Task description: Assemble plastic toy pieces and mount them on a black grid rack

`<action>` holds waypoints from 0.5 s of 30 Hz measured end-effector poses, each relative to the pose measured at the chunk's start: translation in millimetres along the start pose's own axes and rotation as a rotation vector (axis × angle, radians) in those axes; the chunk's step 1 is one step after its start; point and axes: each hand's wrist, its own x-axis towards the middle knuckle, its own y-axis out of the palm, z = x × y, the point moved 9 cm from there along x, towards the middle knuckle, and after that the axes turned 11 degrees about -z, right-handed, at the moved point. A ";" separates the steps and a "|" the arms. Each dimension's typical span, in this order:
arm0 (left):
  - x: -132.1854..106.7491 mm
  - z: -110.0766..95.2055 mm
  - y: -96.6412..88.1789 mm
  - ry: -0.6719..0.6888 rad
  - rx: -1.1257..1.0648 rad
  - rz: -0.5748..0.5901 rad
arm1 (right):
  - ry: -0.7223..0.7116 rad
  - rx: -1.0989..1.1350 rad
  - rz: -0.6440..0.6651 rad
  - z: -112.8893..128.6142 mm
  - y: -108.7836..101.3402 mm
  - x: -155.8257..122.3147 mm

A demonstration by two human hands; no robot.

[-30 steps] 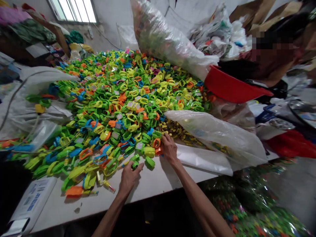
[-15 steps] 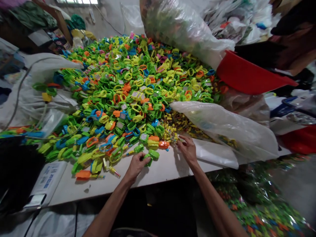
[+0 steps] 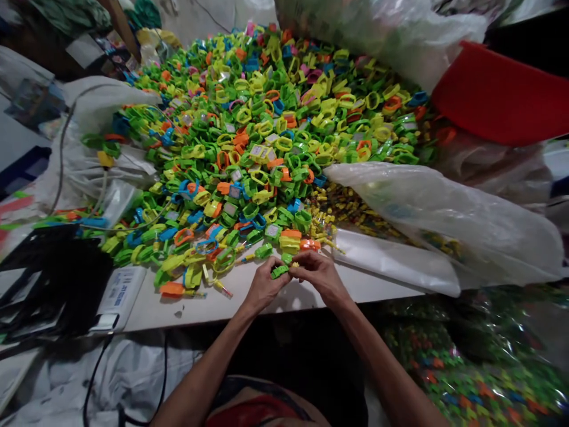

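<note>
My left hand [image 3: 263,287] and my right hand [image 3: 319,274] meet over the near edge of a white table [image 3: 222,305]. Together they pinch a small green plastic piece [image 3: 280,271] between their fingertips. My right fingers also seem to hold a tiny yellow part against it, too small to make out. Just beyond the hands spreads a huge heap of green, yellow, orange and blue plastic rings [image 3: 267,136]. A clear bag of small yellow parts [image 3: 351,213] lies open to the right of the hands.
A red basin [image 3: 498,95] sits at the far right beside large filled plastic bags [image 3: 382,29]. A white box [image 3: 119,292] and black cables lie at the left edge. Bags of coloured pieces [image 3: 466,367] rest on the floor at the right.
My right hand left the bag of yellow parts and came to the left hand. My left hand lifted the green piece off the table. The camera tilted down.
</note>
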 end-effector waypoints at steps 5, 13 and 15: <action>-2.3 -7.7 -6.9 0.035 -0.044 -0.016 | 0.034 0.056 0.001 -4.1 -0.4 0.5; -7.6 -23.7 -6.2 0.405 0.161 -0.016 | -0.029 -0.073 0.124 8.4 6.5 -5.4; -10.5 -27.6 -6.5 0.494 0.174 -0.033 | -0.008 -0.064 0.133 5.2 6.9 -7.4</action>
